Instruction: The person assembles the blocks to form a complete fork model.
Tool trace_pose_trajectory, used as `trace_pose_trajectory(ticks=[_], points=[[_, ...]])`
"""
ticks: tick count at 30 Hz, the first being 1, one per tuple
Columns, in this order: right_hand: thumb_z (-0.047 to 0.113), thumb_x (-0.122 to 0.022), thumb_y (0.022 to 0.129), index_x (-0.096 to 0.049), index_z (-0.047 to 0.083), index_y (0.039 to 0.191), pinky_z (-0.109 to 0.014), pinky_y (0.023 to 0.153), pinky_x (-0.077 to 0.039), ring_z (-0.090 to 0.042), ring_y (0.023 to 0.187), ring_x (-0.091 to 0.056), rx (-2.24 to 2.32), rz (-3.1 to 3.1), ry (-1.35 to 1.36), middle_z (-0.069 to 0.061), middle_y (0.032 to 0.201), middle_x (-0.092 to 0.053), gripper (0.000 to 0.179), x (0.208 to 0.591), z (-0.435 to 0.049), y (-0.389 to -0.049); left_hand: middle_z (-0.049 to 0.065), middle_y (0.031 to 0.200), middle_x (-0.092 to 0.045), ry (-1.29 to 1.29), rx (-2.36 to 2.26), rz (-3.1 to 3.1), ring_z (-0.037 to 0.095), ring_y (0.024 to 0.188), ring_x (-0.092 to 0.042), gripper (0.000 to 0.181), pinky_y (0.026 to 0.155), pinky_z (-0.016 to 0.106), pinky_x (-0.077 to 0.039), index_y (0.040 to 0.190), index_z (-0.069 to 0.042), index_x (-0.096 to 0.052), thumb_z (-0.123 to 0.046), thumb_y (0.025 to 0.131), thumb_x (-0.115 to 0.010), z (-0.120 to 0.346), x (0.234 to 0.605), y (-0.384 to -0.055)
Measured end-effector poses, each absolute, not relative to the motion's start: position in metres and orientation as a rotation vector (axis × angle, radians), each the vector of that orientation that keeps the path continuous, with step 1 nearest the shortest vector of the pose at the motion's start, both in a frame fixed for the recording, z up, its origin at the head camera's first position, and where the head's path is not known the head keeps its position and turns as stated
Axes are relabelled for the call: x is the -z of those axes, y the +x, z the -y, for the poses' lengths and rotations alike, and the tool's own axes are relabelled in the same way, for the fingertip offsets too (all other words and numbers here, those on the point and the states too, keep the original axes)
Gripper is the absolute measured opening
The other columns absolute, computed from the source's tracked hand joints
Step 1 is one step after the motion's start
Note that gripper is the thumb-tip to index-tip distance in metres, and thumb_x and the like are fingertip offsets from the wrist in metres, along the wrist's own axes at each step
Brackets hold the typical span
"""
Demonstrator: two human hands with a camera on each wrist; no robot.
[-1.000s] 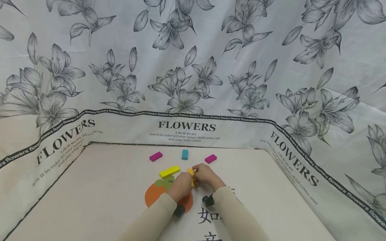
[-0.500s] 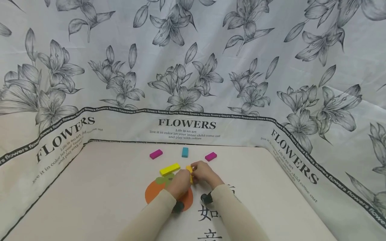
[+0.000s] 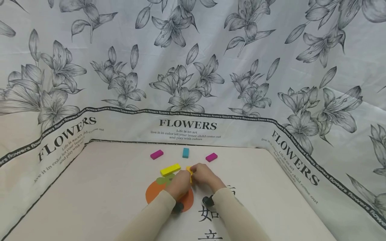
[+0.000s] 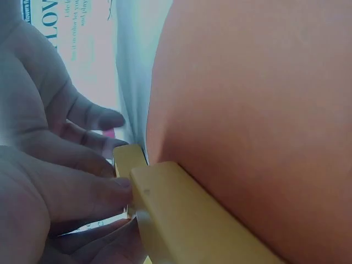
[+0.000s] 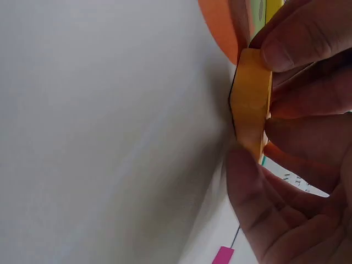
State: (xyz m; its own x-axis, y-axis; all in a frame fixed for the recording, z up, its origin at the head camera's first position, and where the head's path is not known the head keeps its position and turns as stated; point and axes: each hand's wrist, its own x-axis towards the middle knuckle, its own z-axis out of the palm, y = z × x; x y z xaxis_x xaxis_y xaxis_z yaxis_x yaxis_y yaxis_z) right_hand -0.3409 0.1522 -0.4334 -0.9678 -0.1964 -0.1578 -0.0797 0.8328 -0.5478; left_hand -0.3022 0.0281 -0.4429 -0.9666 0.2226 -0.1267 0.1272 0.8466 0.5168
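Side by side, both hands meet over the middle of the mat in the head view. Between their fingertips is a small yellow-orange block (image 3: 188, 168), mostly covered by the fingers. My left hand (image 3: 179, 182) pinches its near part, and my right hand (image 3: 205, 173) pinches the far part with bent fingers. In the left wrist view a near yellow-orange piece (image 4: 187, 214) and a farther one (image 4: 127, 156) appear end to end; I cannot tell whether they are separate blocks. The right wrist view shows two angled faces of the yellow-orange block (image 5: 250, 82), close over the mat.
A longer yellow block (image 3: 170, 170) lies just left of the hands. Farther back are a magenta block (image 3: 156, 154), a blue block (image 3: 185, 153) and another magenta block (image 3: 211, 157). An orange fruit print (image 3: 153, 192) marks the mat. A flower-printed curtain (image 3: 187, 83) encloses the back and sides.
The head view tilts slightly. Both hands stay at the same spot with the yellow-orange block, and less of its near part shows between the fingers. The other blocks stay in place.
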Motion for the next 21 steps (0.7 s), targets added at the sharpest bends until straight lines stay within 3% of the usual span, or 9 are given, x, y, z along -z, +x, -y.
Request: trace_pose_trajectory(ticks=[4,11,16,21], points=[[0.011,-0.062,0.091,-0.065,0.005,0.123,-0.045,0.101,-0.047,-0.024,0.103,-0.060,0.712,-2.853,-0.307,-0.012,0.122,-0.065,0.033,0.431,-0.152,-0.335,0.008,0.087,-0.056,0.277,-0.774,-2.838,0.022,0.077,-0.052,0.025,0.077,0.030,-0.051,0.112,0.002,-0.059,-0.003,0.089,-0.066,-0.023,0.440,-0.303],[0.027,-0.072,0.085,-0.061,0.009,0.130,-0.049,0.105,-0.043,-0.027,0.116,-0.056,0.672,-2.828,-0.358,-0.009,0.129,-0.062,0.049,0.434,-0.158,-0.331,0.012,0.122,-0.064,0.335,-0.692,-2.912,0.024,0.107,-0.059,0.035,0.102,0.042,-0.047,0.126,-0.001,-0.060,-0.003,0.091,-0.062,-0.001,0.435,-0.314],[0.036,-0.077,0.081,-0.058,0.011,0.134,-0.051,0.107,-0.041,-0.029,0.125,-0.052,0.689,-2.799,-0.365,-0.007,0.134,-0.060,0.062,0.437,-0.161,-0.330,0.012,0.115,-0.064,0.345,-0.586,-3.008,0.025,0.102,-0.058,0.035,0.096,0.044,-0.049,0.122,-0.002,-0.064,-0.003,0.087,-0.063,0.020,0.432,-0.322],[0.034,-0.077,0.081,-0.059,0.012,0.133,-0.051,0.107,-0.041,-0.029,0.127,-0.052,0.689,-2.805,-0.362,-0.007,0.135,-0.059,0.060,0.440,-0.161,-0.328,0.011,0.104,-0.065,0.341,-0.506,-3.064,0.025,0.092,-0.054,0.035,0.092,0.045,-0.049,0.117,-0.002,-0.066,-0.018,0.086,-0.071,0.039,0.432,-0.331]])
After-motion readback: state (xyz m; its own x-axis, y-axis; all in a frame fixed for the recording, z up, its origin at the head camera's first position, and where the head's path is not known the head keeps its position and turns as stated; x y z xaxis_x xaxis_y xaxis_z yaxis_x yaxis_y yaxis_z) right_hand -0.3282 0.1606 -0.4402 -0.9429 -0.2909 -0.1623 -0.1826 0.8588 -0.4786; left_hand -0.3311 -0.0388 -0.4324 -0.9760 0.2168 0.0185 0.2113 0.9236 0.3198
